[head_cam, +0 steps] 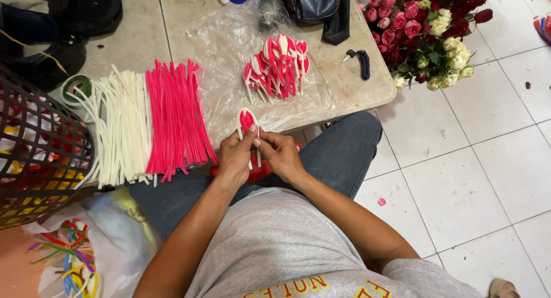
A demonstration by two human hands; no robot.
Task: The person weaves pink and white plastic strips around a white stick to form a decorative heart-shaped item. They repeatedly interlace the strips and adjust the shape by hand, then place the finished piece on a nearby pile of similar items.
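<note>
**Both hands on one pink-and-white petal piece at the table's near edge**

Seated person, head view looking down over lap. Left hand (236, 157) and right hand (279, 154) meet just in front of the table's (350, 86) near edge, above the jeans. Fingers of both hands closed in a pinch on a small petal piece (247, 120): pink centre, white outline, white stem ends trailing down between the hands.

Orientation: rounded tip of the piece points up and away from the body, toward the table; long axis runs roughly vertical in the view, stems toward the lap. Something red (258, 170) lies on the lap under the hands; cannot tell what it is.

Edges and room: the table's right corner sits near the right knee; beyond it, open white tiled floor (488, 160) with wide free space. Left side is tight: a dark mesh basket (40, 154) crowds the table's left end. White stems (117, 129) and pink stems (175, 120) lie side by side, overhanging the near edge just left of the left hand. A pile of finished petal pieces (276, 65) rests on clear plastic sheet (229, 51), well ahead of the hands. Rose bunch (427, 28) at far right corner.
</note>
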